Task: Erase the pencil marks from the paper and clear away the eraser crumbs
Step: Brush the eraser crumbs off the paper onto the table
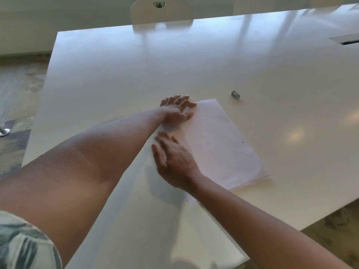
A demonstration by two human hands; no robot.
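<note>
A stack of white punched paper (217, 144) lies tilted on the white table (136, 70). Faint pencil marks are barely visible on the top sheet. My left hand (177, 108) presses on the paper's far left corner with spread fingers. My right hand (172, 160) lies flat with straight fingers on the paper's left edge, slightly blurred. A small grey eraser (235, 94) sits on the table beyond the paper's far right corner, apart from both hands. Crumbs are too small to see.
A white perforated chair (161, 11) stands at the table's far edge. A cable slot (347, 41) is set in the table at far right. The table's near edge runs close to the paper on the right, with floor below.
</note>
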